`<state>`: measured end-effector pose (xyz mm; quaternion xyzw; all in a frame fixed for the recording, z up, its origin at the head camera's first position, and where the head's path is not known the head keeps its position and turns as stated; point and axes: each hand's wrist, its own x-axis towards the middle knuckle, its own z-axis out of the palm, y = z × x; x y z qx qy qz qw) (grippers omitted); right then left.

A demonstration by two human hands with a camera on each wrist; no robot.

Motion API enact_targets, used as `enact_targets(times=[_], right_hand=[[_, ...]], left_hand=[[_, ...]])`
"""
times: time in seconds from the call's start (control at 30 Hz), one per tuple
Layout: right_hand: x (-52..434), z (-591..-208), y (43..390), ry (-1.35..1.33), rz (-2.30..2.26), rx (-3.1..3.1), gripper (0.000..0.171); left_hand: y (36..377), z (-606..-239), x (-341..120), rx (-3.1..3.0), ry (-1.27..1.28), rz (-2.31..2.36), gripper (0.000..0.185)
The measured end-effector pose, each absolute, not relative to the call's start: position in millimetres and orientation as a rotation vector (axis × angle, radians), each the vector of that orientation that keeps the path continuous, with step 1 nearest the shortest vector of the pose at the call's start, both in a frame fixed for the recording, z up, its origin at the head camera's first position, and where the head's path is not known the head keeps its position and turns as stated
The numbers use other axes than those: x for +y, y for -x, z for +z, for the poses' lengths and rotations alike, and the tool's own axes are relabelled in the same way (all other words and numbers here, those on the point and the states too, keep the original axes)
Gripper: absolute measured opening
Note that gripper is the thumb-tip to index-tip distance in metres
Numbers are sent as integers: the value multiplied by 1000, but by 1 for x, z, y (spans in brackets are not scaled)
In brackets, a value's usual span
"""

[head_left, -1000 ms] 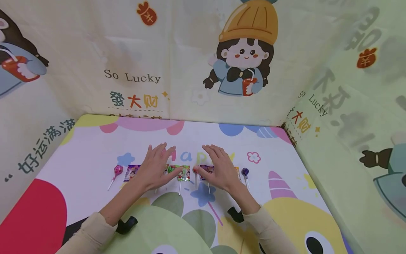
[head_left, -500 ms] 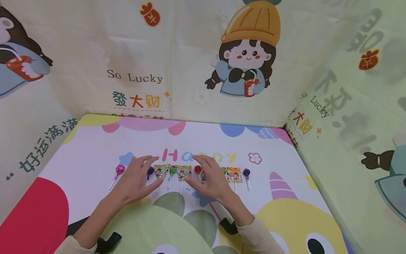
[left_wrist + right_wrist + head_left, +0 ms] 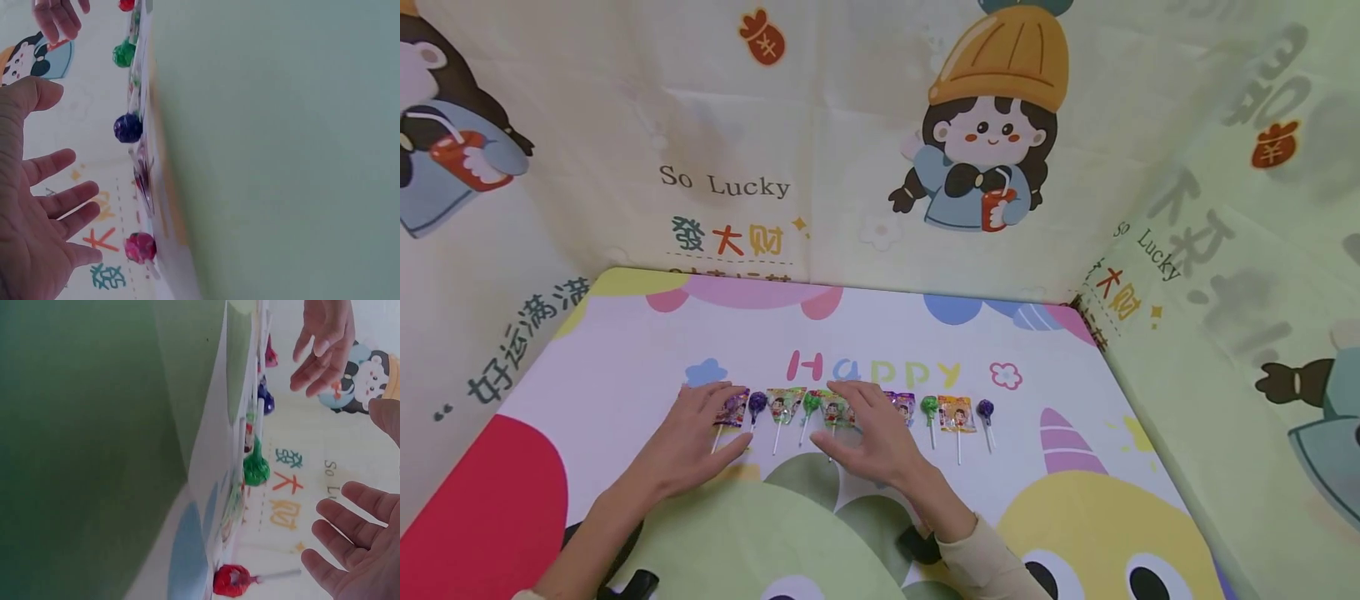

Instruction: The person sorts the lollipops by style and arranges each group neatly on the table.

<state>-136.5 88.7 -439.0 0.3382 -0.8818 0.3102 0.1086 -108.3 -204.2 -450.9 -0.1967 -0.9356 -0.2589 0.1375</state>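
A row of wrapped lollipops lies across the table, some round and some in flat wrappers. My left hand (image 3: 688, 437) is held over the row's left end, fingers spread, beside a purple flat-wrapped lollipop (image 3: 732, 408) and a dark purple round lollipop (image 3: 757, 403). It hides the pink round lollipop (image 3: 140, 248) from the head view. Over the middle, my right hand (image 3: 876, 433) overlaps a green flat-wrapped lollipop (image 3: 835, 408) and covers the red round lollipop (image 3: 231, 580). Both hands hold nothing. To the right lie a green round lollipop (image 3: 929, 406), an orange flat-wrapped lollipop (image 3: 957, 412) and another dark purple round lollipop (image 3: 985, 408).
The table (image 3: 880, 333) wears a cartoon-printed cover with "Happy" lettering behind the row. Printed cloth walls (image 3: 842, 150) close it in at the back and both sides. A black strap piece (image 3: 919, 546) shows by the right wrist.
Both hands have moved left and slightly nearer along the row, staying spread. Lollipops on the right are uncovered, while the pink one at the left end has become hidden in the head view.
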Motion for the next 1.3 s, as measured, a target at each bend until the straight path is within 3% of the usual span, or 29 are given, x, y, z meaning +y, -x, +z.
enact_targets(times=[1.3], right_hand=[[34,-451,179,-1229,840,-2870,62]], left_hand=[[161,-450,-249,-3081,728,-913,74]])
